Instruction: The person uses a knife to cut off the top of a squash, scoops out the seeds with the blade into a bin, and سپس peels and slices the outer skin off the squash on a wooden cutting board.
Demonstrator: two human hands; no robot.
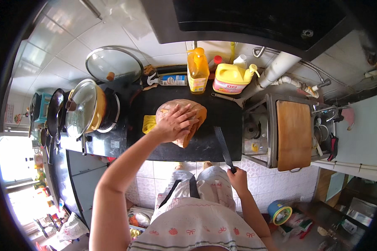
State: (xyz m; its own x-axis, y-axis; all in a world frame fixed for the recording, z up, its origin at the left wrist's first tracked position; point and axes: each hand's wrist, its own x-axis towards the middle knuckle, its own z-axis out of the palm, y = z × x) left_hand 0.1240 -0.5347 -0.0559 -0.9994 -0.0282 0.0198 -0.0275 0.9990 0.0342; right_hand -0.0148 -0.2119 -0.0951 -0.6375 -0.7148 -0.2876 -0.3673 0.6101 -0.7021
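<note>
A large pumpkin piece lies on the black countertop, its orange cut face turned to the right. My left hand rests flat on its pale rind with the fingers spread. In my right hand is the black handle of a kitchen knife. The knife's dark, speckled blade points away from me over the counter's front edge, to the right of the pumpkin and apart from it. A folded yellow cloth sits at the pumpkin's left, partly behind my left wrist.
Behind the pumpkin stand an orange pump bottle, a yellow detergent jug and a spray bottle lying down. A lidded yellow pot is on the stove at left. To the right, a wooden cutting board lies across the sink.
</note>
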